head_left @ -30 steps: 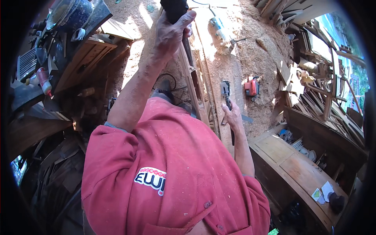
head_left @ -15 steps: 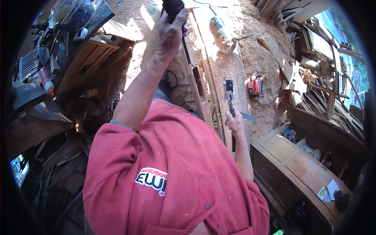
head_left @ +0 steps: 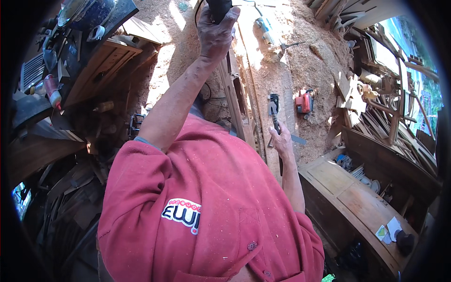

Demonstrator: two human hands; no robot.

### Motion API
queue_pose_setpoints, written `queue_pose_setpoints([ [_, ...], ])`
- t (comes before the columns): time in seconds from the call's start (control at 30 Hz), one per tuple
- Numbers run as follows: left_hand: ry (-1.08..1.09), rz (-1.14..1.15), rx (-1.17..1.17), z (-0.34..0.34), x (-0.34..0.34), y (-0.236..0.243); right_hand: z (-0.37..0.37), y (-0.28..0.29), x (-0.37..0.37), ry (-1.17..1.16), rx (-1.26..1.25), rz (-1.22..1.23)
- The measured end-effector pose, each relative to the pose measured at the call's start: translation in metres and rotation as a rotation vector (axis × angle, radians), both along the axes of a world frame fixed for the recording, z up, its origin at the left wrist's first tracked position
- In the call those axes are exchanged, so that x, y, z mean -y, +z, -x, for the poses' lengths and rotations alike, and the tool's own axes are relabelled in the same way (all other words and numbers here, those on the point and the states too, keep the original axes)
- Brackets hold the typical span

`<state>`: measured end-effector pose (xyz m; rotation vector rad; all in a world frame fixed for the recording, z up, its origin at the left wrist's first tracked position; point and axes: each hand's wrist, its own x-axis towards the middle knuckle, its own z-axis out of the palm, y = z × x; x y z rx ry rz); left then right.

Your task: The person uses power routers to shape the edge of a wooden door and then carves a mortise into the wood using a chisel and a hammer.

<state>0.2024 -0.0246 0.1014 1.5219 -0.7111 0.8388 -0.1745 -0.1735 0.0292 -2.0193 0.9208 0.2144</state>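
Note:
My left hand [head_left: 213, 33] is closed on a black object [head_left: 219, 5], partly out of frame at the top. Below it runs a long wooden piece [head_left: 240, 117] with a dark slot cut in it. My right hand [head_left: 281, 135] grips a dark-handled tool, apparently a chisel [head_left: 274, 117], whose tip is at a small black metal fitting [head_left: 274, 97] on a pale board [head_left: 272, 162]. A metal square [head_left: 297, 140] lies just under that hand. A red and black power tool [head_left: 304, 101] rests on the sawdust to the right.
A blue and silver tool [head_left: 265, 30] lies farther back in shavings. On the left are a cluttered bench [head_left: 120, 21] with a bucket and a red bottle [head_left: 52, 91]. Stacked offcuts [head_left: 376, 103] and a wooden cabinet [head_left: 345, 192] fill the right side.
My left hand and forearm have shifted right with the black object. My right hand moved slightly right, then back left, still gripping the tool.

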Motion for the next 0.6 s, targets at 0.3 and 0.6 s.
queue_pose_setpoints([
  [0.3,-0.428,0.35,-0.598,0.023,0.001,0.032,0.003,0.006,-0.002,0.026,-0.103,-0.011],
  [0.6,-0.152,0.239,-0.174,-0.001,0.011,0.0,0.006,0.001,-0.006,0.021,-0.027,0.014],
])
